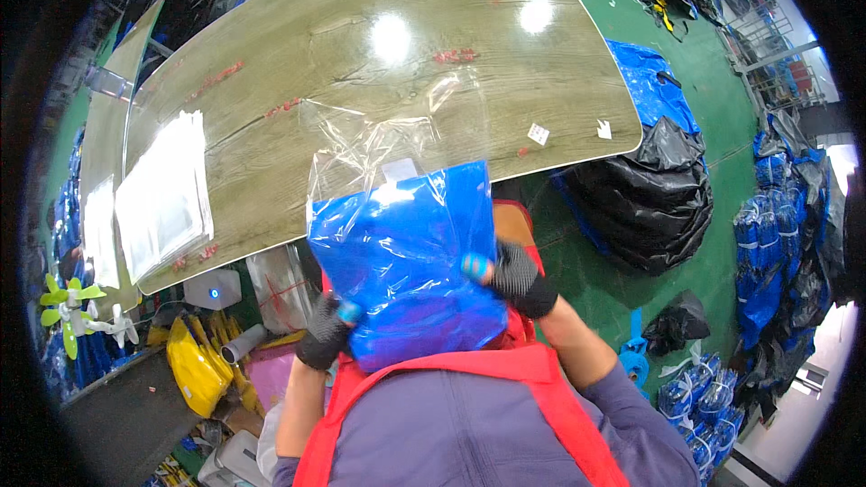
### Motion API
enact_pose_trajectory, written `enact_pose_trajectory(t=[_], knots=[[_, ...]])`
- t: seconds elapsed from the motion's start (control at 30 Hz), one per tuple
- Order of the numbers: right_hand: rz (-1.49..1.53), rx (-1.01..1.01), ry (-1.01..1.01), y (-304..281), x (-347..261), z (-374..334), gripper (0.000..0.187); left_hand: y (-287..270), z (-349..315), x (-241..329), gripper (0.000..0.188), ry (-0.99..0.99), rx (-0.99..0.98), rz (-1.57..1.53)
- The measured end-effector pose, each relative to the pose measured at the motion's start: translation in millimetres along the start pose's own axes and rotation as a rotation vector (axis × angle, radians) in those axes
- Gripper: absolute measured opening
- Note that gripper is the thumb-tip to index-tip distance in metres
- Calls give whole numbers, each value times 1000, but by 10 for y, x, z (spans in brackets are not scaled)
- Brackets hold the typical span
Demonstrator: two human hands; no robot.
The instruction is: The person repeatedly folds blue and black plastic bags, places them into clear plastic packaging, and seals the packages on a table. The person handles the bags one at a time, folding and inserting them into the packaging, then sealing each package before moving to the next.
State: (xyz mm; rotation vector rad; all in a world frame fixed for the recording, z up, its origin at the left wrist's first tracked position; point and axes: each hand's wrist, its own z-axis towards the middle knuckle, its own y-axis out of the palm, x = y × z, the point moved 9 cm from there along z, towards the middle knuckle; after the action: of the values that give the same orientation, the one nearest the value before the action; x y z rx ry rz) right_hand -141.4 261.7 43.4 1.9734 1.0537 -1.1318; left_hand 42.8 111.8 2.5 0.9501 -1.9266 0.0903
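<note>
In front of my chest is a folded blue plastic sheet (406, 243) inside a clear plastic bag (370, 140). The bag's loose, crinkled upper part reaches over the near edge of the table, and a small pale label shows near the top of the sheet. My left hand (325, 335), in a dark glove with blue on a fingertip, closes on the lower left side of the pack. At the right side, my right hand (523, 281) grips it, gloved alike, with the thumb on the front face. The fingers behind the pack are hidden.
A wood-patterned table (298, 54) spans the far side. On its left lies a stack of clear bags (167, 194); small white labels (538, 133) lie at right. A black bundle (645, 198) sits on the floor to the right. Yellow packs (198, 365) and a green fan (70, 311) are lower left.
</note>
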Motion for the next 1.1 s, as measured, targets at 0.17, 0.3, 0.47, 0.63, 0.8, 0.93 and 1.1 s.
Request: enact_pose_trajectory(t=[0.17,0.3,0.47,0.63,0.8,0.93,1.1], knots=[[142,49,56,-58,336,-64,62,-254,-45,-15,44,192,115,-5],[-71,16,101,-67,455,-36,57,-207,-45,-162,40,178,-69,2],[-275,-97,240,27,425,24,59,-228,3,-181,73,59,-32,63],[39,-45,89,99,244,78,66,-160,17,-42,85,-73,-56,196],[232,-11,20,89,235,48,67,-146,-48,-54,71,138,-77,303],[138,-180,130,260,329,-65,78,-495,-188,-672,69,-81,30,-3],[-59,-245,35,214,276,70,77,-505,-151,-596,61,-204,-132,280]])
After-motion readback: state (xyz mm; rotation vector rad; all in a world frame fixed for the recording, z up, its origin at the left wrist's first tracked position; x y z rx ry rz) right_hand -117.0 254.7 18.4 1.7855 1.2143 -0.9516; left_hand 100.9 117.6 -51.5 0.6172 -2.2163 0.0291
